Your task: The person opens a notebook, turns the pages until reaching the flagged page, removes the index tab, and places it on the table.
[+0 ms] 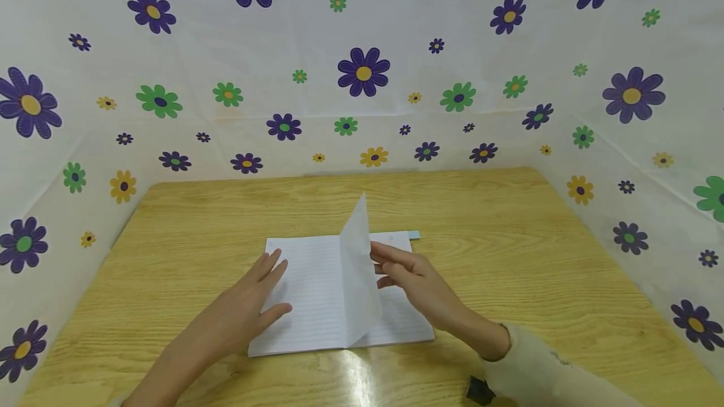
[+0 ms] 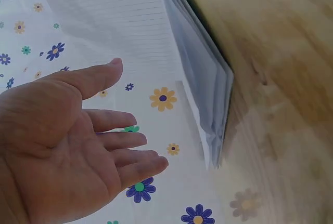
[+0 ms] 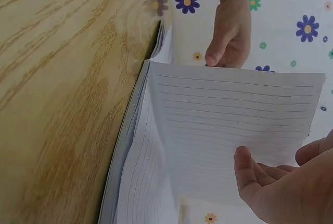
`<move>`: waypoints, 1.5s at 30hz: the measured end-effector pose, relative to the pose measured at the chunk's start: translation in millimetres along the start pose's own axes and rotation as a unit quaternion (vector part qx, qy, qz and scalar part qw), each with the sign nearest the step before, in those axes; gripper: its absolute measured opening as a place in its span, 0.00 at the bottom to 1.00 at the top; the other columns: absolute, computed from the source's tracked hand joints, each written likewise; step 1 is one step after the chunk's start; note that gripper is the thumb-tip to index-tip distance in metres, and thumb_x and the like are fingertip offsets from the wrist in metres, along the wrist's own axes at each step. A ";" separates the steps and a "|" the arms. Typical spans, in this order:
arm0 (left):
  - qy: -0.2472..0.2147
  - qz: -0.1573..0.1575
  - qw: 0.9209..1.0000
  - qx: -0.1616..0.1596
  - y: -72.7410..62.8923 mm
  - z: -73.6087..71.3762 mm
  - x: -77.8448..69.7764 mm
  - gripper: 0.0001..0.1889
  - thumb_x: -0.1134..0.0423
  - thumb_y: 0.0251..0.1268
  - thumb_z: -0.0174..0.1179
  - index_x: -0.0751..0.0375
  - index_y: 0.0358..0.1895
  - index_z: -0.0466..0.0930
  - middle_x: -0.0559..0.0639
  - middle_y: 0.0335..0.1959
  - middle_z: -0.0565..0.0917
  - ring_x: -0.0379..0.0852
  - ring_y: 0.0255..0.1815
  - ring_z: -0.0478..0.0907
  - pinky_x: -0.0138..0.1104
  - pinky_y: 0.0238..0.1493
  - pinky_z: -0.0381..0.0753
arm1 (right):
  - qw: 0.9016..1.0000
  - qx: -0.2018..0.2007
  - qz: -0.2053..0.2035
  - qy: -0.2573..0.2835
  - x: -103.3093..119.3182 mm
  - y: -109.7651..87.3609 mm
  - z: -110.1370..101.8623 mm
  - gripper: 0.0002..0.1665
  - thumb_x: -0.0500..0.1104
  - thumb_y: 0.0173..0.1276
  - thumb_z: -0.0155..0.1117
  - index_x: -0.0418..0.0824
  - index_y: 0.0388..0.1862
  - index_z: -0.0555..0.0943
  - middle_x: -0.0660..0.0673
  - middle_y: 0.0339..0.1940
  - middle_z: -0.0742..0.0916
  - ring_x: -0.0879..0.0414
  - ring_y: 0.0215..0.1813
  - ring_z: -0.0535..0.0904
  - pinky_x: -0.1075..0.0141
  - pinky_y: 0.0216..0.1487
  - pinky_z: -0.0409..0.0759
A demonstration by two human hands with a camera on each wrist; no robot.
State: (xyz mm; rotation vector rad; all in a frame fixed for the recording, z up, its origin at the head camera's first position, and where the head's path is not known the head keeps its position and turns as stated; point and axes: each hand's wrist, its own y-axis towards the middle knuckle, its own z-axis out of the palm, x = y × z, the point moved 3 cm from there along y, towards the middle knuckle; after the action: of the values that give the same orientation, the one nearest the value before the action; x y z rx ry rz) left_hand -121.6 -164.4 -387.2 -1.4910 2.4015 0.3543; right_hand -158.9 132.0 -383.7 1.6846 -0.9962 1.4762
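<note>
An open notebook (image 1: pixel 302 294) with lined pages lies on the table. One leaf (image 1: pixel 357 275) stands nearly upright along the middle fold. My right hand (image 1: pixel 415 281) is on the right side of that leaf, its extended fingertips against the paper; in the right wrist view the fingers (image 3: pixel 244 164) overlap the lined sheet (image 3: pixel 234 115). Over the left page's outer edge is my left hand (image 1: pixel 243 303), fingers spread and holding nothing. The left wrist view shows this hand (image 2: pixel 78 151) palm-on beside the notebook's page edges (image 2: pixel 208 78).
A pale blue tab (image 1: pixel 415 235) sticks out at the notebook's top right corner. Beneath everything is a wood-grain table (image 1: pixel 486 218), with white flower-printed cloth (image 1: pixel 305 36) behind it and at both sides. A small black object (image 1: pixel 479 390) sits by the right sleeve (image 1: pixel 548 369).
</note>
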 end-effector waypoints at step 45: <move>-0.018 0.010 0.996 -0.084 -11.6 -38.2 -29.7 0.28 0.60 0.82 0.54 0.69 0.77 0.64 0.61 0.81 0.61 0.59 0.76 0.67 0.55 0.68 0.73 | 0.988 0.144 -0.003 -0.054 -13.5 9.8 41.5 0.30 0.34 0.79 0.42 0.42 0.78 0.71 0.50 0.76 0.75 0.53 0.75 0.72 0.62 0.64 0.79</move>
State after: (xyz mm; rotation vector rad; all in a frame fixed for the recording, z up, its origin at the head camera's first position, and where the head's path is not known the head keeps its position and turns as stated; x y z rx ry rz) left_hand -103.1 -158.5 -341.4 -1.5173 2.4104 0.5964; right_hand -148.7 92.7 -402.4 1.9874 -0.8644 1.5997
